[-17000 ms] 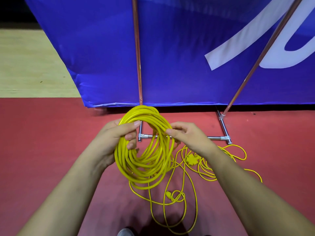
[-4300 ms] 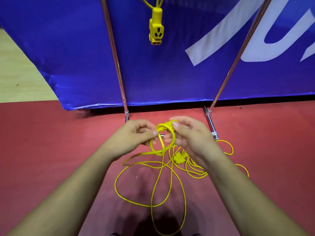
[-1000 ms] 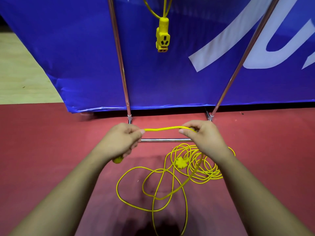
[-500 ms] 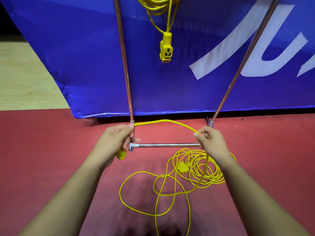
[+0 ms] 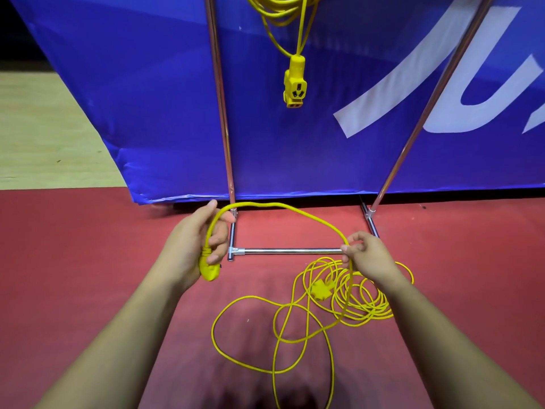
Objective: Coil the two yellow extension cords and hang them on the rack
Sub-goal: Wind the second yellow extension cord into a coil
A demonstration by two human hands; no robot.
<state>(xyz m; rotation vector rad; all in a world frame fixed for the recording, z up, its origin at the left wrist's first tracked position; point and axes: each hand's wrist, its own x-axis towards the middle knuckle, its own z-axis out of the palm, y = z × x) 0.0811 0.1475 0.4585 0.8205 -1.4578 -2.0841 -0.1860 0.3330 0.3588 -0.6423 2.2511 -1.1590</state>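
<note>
One cord up on the rack, the other half in hand and half on the floor

The left hand (image 5: 193, 246) has its fingers (image 5: 216, 245) curled round the plug (image 5: 208, 268) end of the loose cord (image 5: 295, 335). The right hand (image 5: 368, 255) pinches the same cord between thumb and fingertips, so a stretch of it arches between the two hands, just above the rack's (image 5: 219, 113) bottom bar (image 5: 292, 251). The rest sprawls on the red floor (image 5: 88, 261) in big messy loops, with a tighter bunch under the right wrist and its socket block (image 5: 321, 290) lying in the middle of that. The coiled cord (image 5: 280, 10) hangs at the top edge between the rack's two poles, its socket end (image 5: 295, 87) dangling down in front of the blue banner (image 5: 147, 98).
</note>
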